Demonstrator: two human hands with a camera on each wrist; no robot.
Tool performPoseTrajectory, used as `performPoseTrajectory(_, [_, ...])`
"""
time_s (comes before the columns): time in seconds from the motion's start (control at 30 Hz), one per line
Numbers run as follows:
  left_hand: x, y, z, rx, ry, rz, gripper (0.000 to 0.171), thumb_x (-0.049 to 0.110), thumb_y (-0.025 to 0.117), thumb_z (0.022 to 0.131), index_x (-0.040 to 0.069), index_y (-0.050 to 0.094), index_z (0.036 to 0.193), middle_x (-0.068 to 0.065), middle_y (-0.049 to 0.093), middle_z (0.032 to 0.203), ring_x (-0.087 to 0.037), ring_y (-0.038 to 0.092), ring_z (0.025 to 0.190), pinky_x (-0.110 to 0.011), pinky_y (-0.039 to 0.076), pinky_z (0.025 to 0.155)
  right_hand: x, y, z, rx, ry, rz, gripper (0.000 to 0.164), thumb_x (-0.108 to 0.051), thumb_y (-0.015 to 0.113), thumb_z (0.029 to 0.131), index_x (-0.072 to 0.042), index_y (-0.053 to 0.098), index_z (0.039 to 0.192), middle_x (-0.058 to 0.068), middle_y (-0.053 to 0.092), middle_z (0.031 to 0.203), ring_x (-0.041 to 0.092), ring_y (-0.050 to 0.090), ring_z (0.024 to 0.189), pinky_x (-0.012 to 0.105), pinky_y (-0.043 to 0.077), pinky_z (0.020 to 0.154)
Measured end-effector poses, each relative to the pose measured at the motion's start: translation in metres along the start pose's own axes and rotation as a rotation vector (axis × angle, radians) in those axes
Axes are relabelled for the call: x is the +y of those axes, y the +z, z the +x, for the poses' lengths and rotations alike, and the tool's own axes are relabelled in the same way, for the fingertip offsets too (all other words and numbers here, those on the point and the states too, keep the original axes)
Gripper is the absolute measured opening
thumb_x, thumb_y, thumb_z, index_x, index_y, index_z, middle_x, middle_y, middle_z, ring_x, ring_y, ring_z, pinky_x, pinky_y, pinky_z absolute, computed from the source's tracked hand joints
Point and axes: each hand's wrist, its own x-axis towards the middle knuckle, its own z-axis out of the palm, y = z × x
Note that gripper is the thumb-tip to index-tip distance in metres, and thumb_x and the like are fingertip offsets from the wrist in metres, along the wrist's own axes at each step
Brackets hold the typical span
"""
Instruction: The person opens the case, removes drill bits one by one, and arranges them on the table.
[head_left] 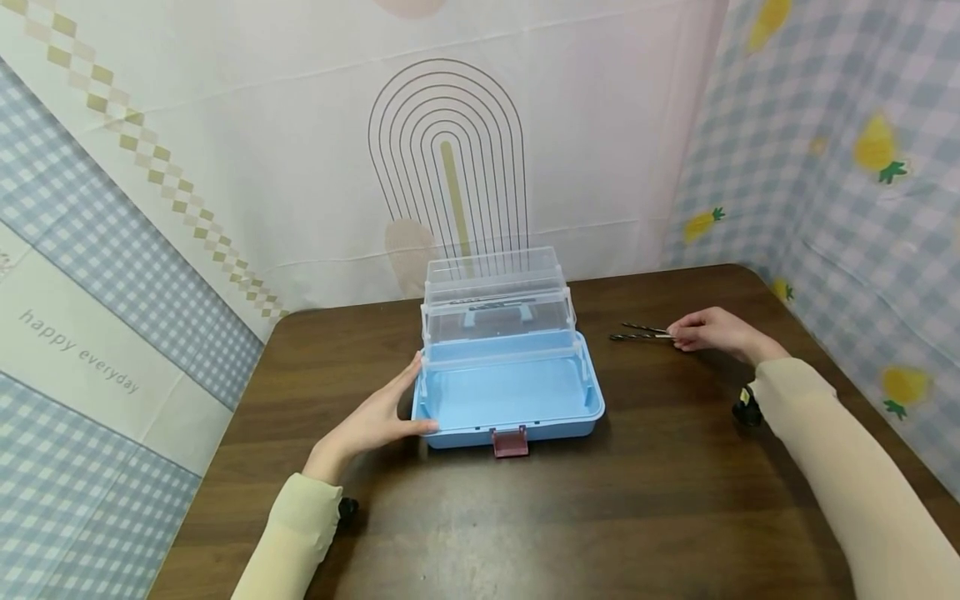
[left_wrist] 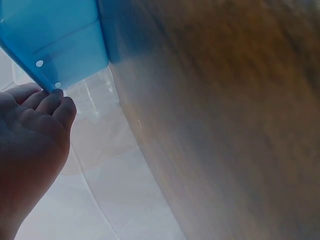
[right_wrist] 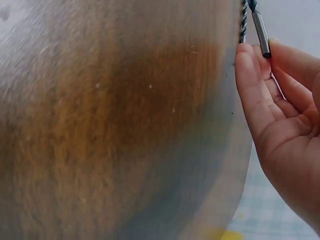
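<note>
A light blue plastic storage box (head_left: 510, 390) stands unlatched, its clear tiers (head_left: 498, 321) raised above the base. My left hand (head_left: 375, 417) holds the box's left end, thumb at the front corner and fingers along the side; in the left wrist view the fingertips (left_wrist: 57, 97) meet the blue wall. To the right of the box, my right hand (head_left: 708, 332) pinches a drill bit (right_wrist: 261, 35) by its smooth shank. A second drill bit (head_left: 636, 326) runs beside it, its spiral end (right_wrist: 243, 25) right at the fingertips. Both bits point toward the box.
Several dark drill bits (head_left: 502, 304) lie in a clear upper tier. A reddish latch (head_left: 511, 442) hangs from the box's front. The brown wooden table (head_left: 525, 517) ends at a white patterned cloth (head_left: 322, 192) behind and checked cloth (head_left: 847, 250) at right.
</note>
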Motion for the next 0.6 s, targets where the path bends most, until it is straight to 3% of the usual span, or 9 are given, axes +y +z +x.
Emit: performPoseTrajectory(0.6, [-0.0003,-0.0001,0.0002,-0.003,0.004,0.010,0.112,0.063,0.074,0.083,0.029,0.005,0.164,0.009,0.000,0.169,-0.021,0.015,0.152,-0.055,0.025,0.117,-0.0025,0.0004,-0.0014,-0.020,0.002,-0.162,0.033,-0.008,0.060,0.102,0.020,0.062,0.119,0.022,0.069,0.109,0.020,0.068,0.092,0.035,0.058,0.080])
